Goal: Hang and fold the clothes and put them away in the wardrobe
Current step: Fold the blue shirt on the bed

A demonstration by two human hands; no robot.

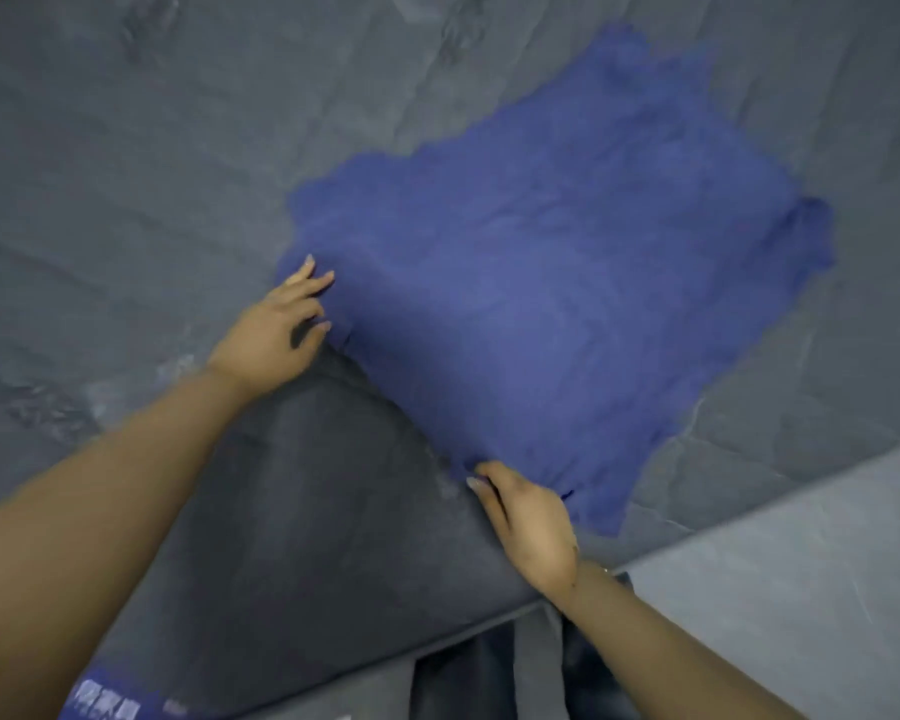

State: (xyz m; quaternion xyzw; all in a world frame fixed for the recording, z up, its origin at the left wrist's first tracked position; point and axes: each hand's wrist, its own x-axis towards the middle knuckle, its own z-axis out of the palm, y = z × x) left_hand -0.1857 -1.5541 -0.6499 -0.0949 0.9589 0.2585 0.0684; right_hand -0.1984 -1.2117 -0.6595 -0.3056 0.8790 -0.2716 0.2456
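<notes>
A blue garment [557,304] lies spread flat on a grey bed sheet [126,174], stretching from the middle toward the upper right. My left hand [276,330] sits at its near left corner, fingers curved, with the tips touching the cloth edge. My right hand [528,517] pinches the garment's near bottom edge between thumb and fingers. A dark grey garment [302,511] lies under my arms, partly beneath the blue one.
The bed's edge runs diagonally at the lower right, with a pale grey floor [801,589] beyond it. A dark cloth [468,678] hangs off the bed edge at the bottom. A blue printed label [110,706] shows at the bottom left.
</notes>
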